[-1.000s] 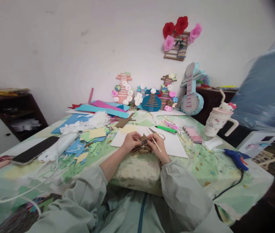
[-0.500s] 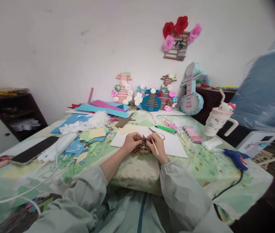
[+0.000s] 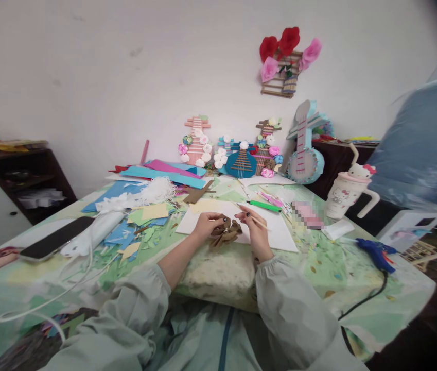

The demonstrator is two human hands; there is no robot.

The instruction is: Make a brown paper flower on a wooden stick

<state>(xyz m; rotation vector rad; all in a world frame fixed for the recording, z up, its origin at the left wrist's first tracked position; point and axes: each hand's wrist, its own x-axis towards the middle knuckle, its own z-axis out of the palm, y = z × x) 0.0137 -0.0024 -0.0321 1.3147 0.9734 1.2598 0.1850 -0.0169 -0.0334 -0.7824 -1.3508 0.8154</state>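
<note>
My left hand (image 3: 207,225) pinches a small brown paper flower (image 3: 226,234) over a white sheet (image 3: 276,232) near the table's front edge. To the flower's right, my right hand (image 3: 255,229) grips a thin wooden stick (image 3: 259,222) between its fingers, the stick pointing up and to the right. The two hands are a short way apart, with the flower between them.
Paper scraps (image 3: 141,226), a phone (image 3: 54,239), white cord (image 3: 67,288), a green marker (image 3: 264,206), a cartoon cat cup (image 3: 347,190) and a blue glue gun (image 3: 374,252) lie around. Craft guitars (image 3: 241,159) stand by the wall.
My right hand has drawn away from the brown flower, up and to the right, taking the stick with it. My left hand keeps hold of the flower.
</note>
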